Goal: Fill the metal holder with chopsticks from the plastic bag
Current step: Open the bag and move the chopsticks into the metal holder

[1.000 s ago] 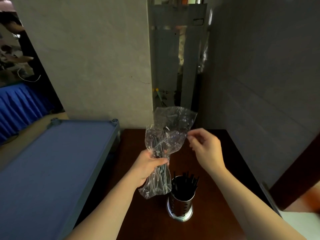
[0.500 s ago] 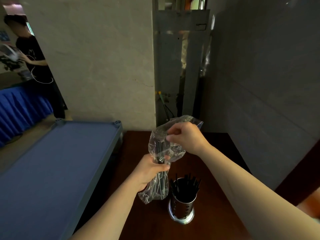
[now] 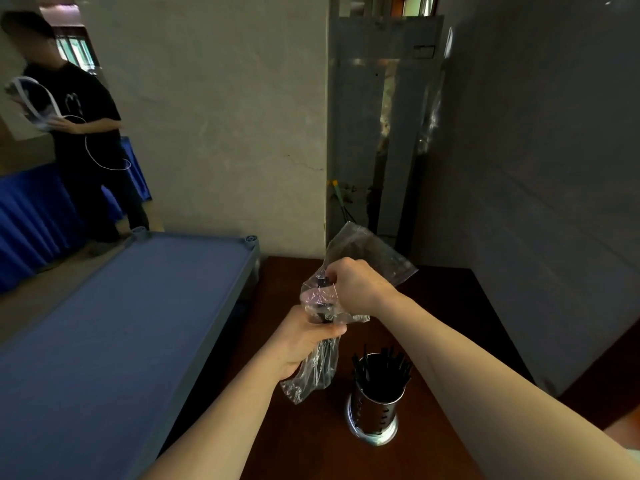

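Note:
My left hand (image 3: 303, 342) grips a clear plastic bag (image 3: 372, 252) around its middle, holding it upright above the dark wooden table (image 3: 446, 306). Dark chopsticks (image 3: 323, 308) stand inside the bag. My right hand (image 3: 358, 284) is inside the bag's open top, fingers pinched on the upper ends of the chopsticks. To the lower right a perforated metal holder (image 3: 374, 412) stands on the table, with several black chopsticks (image 3: 381, 370) sticking out of it.
A blue-topped cot (image 3: 114, 327) runs along the table's left side. A grey wall (image 3: 554, 188) borders the table on the right, and a metal panel (image 3: 384, 126) stands behind it. A person in black (image 3: 86, 147) stands at the far left by a blue-draped table (image 3: 31, 216).
My right hand moved from beside the bag's mouth down into its opening and closed on the chopstick tops. The head camera tilted, bringing the person at the far left into view.

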The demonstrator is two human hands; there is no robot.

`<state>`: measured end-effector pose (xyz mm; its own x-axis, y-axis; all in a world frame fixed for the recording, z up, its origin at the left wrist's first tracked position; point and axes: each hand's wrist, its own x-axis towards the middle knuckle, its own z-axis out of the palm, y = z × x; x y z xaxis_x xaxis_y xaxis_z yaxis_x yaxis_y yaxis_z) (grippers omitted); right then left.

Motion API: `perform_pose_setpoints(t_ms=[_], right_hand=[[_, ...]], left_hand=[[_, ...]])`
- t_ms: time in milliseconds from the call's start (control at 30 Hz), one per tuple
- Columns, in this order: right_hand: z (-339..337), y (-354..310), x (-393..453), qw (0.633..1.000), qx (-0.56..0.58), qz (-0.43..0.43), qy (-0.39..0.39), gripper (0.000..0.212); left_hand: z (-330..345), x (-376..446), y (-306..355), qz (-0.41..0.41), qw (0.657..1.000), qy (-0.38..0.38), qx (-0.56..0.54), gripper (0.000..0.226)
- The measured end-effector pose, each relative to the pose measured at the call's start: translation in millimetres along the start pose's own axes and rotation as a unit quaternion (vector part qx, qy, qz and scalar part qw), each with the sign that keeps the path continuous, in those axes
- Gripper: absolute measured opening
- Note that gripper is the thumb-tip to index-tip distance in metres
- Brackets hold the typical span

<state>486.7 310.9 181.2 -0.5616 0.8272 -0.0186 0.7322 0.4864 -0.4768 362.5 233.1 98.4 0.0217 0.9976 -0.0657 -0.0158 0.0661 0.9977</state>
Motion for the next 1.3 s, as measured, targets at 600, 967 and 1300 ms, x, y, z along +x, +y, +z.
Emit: perform_pose_setpoints(t_ms=[600,967,1300], right_hand=[[-8.7,1.1,-13.1,0.982,0.111,-0.115,0.102,0.029],[-49.8,18.5,-26.9,0.956,0.183,-0.119,0.199,0.028],[-78.0,41.4,-36.8,0.929,0.202,-0.120,0.286,0.030]], left_hand=[[-0.6,-8.8,-4.2,-0.025,0.998,-0.047,-0.017,0.044],[5.4,-4.8,-14.0,-0.064,0.997,-0.047,0.014,0.036],[7.7,-1.4,-23.1,-0.094,0.993,-0.050,0.058,0.025]])
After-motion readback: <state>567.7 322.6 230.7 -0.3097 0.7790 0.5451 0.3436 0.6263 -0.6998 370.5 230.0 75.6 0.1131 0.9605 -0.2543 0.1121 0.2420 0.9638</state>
